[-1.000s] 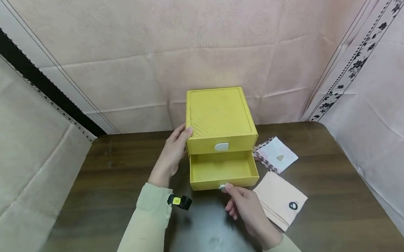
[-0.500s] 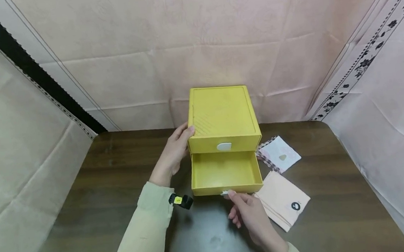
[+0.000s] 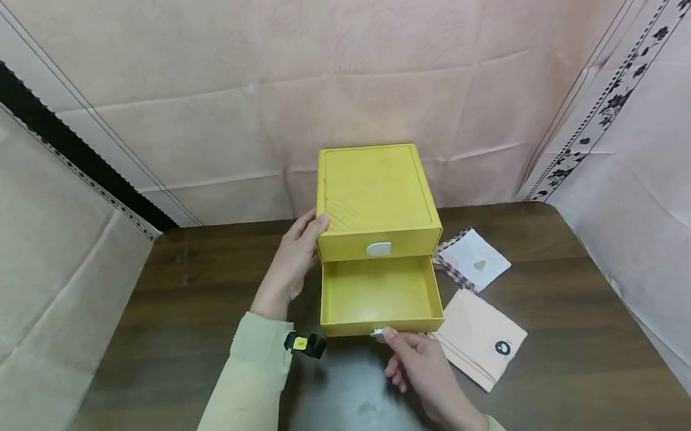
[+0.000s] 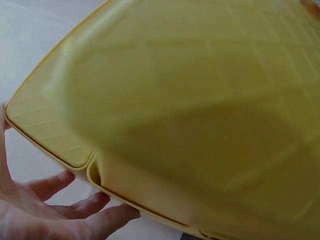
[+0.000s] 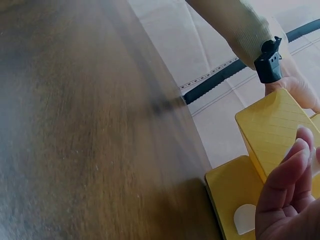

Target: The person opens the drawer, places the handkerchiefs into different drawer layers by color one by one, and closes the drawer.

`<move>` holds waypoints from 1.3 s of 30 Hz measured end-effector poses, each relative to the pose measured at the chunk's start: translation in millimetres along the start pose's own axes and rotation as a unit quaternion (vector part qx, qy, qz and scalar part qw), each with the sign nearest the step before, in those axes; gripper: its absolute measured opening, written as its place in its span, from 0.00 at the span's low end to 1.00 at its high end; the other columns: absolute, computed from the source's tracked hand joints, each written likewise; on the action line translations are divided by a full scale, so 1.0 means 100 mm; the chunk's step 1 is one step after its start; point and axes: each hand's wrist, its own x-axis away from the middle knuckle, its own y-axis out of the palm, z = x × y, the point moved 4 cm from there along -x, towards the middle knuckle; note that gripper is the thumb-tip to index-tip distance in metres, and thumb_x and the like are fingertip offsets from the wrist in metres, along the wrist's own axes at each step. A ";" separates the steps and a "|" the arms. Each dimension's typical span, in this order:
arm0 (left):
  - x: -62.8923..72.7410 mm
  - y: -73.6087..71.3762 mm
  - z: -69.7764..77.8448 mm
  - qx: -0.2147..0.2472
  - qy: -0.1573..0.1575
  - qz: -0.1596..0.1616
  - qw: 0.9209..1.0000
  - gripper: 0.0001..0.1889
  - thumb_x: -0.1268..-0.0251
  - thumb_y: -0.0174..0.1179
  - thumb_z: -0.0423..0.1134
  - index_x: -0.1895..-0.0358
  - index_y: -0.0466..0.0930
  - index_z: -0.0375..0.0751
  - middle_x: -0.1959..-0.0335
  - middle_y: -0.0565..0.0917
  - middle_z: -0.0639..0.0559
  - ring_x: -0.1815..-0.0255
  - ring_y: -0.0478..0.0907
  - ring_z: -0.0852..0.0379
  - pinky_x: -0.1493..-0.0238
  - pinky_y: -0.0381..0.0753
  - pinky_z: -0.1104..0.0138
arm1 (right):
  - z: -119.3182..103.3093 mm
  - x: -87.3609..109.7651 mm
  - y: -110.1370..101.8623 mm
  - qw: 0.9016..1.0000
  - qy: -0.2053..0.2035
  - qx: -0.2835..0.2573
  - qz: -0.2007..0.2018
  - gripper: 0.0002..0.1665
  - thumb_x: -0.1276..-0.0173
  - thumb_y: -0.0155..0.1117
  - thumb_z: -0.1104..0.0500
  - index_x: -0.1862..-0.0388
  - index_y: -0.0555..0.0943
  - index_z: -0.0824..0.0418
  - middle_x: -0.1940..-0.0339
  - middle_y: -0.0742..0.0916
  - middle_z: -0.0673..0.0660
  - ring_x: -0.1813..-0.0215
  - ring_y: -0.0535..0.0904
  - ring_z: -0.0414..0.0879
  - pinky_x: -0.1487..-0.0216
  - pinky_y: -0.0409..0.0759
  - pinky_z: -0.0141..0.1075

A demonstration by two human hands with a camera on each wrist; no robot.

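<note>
A yellow two-drawer storage box [image 3: 376,186] stands on the dark wooden table. Its upper drawer is closed, with a pale tab [image 3: 379,249] on the front. Below it the lower drawer [image 3: 380,295] is pulled out, with nothing visible inside. My left hand [image 3: 295,256] grips the box's left side, thumb at the top edge; in the left wrist view its bent fingers [image 4: 82,205] lie along the yellow edge. The thumb and index finger of my right hand [image 3: 421,368] pinch the lower drawer's small tab [image 3: 378,332]. In the right wrist view that hand's curled fingers [image 5: 287,175] overlap the box.
To the right of the box lies a folded pale cloth [image 3: 477,259] with a checked edge. Nearer me is a folded cream cloth [image 3: 483,340] with a dark round print. Light curtains [image 3: 336,101] hang behind and beside the table [image 3: 580,332].
The lower drawer has slid a little farther out toward me, my right hand moving with it. My left hand keeps its grip on the box. The head view has shifted slightly.
</note>
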 end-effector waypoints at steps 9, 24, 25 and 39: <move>0.09 -0.05 0.08 -0.032 -0.003 -0.033 0.999 0.41 0.39 0.56 0.67 0.25 0.57 0.56 0.32 0.65 0.50 0.36 0.68 0.50 0.38 0.69 0.48 | -0.02 0.03 -0.03 1.000 0.000 0.012 0.001 0.35 0.36 0.63 0.37 0.57 0.82 0.71 0.81 0.83 0.58 0.82 0.74 0.44 0.82 0.75 0.32; 0.18 -0.03 0.04 -0.036 0.033 -0.061 0.997 0.38 0.38 0.60 0.62 0.26 0.55 0.66 0.31 0.64 0.51 0.33 0.66 0.49 0.37 0.66 0.45 | -0.50 -0.11 -1.25 0.976 -0.068 0.182 0.095 0.37 0.31 0.55 0.35 0.54 0.81 0.70 0.68 0.86 0.64 0.68 0.82 0.55 0.67 0.83 0.42; 0.18 -0.02 0.04 -0.038 0.034 -0.058 0.997 0.38 0.38 0.60 0.62 0.26 0.55 0.66 0.31 0.64 0.51 0.33 0.66 0.50 0.37 0.66 0.45 | -0.55 -0.17 -1.33 0.972 -0.066 0.205 0.096 0.38 0.32 0.55 0.33 0.52 0.81 0.69 0.65 0.86 0.63 0.65 0.82 0.55 0.65 0.83 0.42; 0.20 -0.01 0.05 -0.038 0.031 -0.042 0.998 0.38 0.36 0.53 0.67 0.25 0.56 0.60 0.30 0.63 0.51 0.33 0.66 0.48 0.38 0.68 0.46 | -0.73 -0.84 -1.82 0.907 -0.065 0.400 0.116 0.62 0.44 0.55 0.21 0.29 0.62 0.68 0.41 0.77 0.70 0.41 0.73 0.65 0.48 0.76 0.56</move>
